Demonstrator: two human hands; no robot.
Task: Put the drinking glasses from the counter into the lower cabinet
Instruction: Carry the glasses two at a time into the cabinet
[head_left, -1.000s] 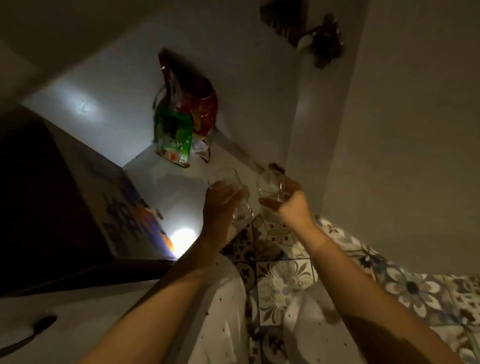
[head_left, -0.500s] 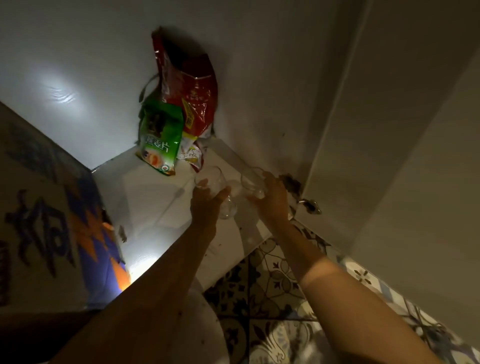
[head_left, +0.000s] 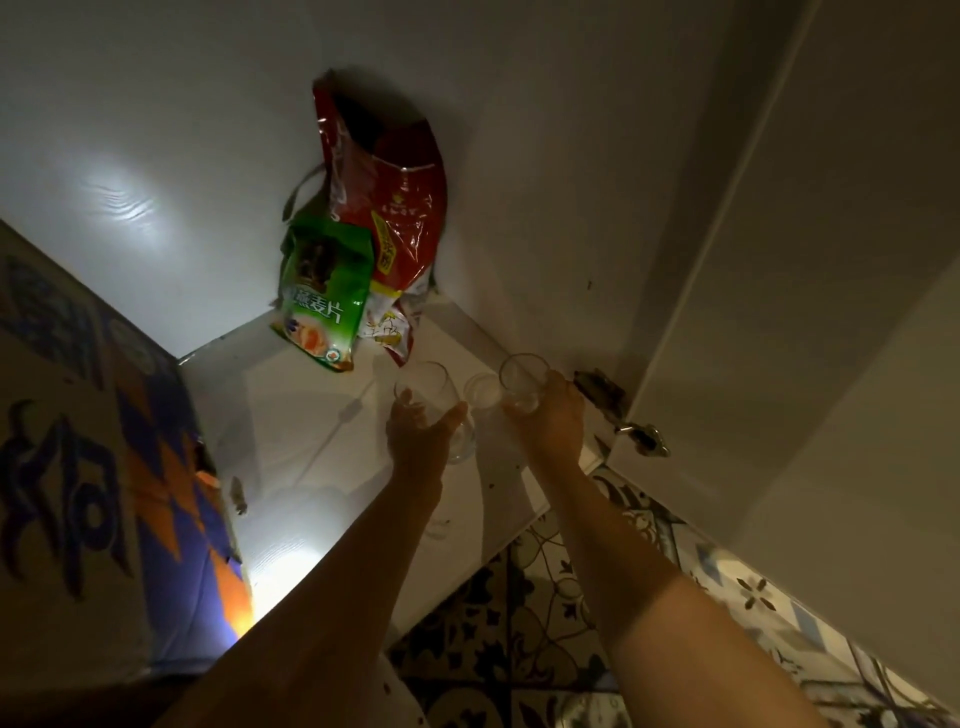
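Both my arms reach into the open lower cabinet, over its white floor (head_left: 311, 447). My left hand (head_left: 421, 431) is wrapped around a clear drinking glass (head_left: 428, 387), its rim pointing toward the back. My right hand (head_left: 550, 421) grips a second clear glass (head_left: 519, 376) close to the right inner wall. Between the two there is another glass shape (head_left: 483, 389), and I cannot tell which hand holds it. The glasses sit low over the cabinet floor; contact with it is unclear.
A green snack bag (head_left: 322, 296) and a red bag (head_left: 395, 208) lean in the back corner. A printed cardboard box (head_left: 88, 467) fills the left side. The open cabinet door (head_left: 779, 312) with hinges (head_left: 644, 436) stands at right. Patterned floor tiles (head_left: 545, 597) lie below.
My view has moved closer into the cabinet. Both hands have pushed the glasses deeper inside, toward the bags at the back.
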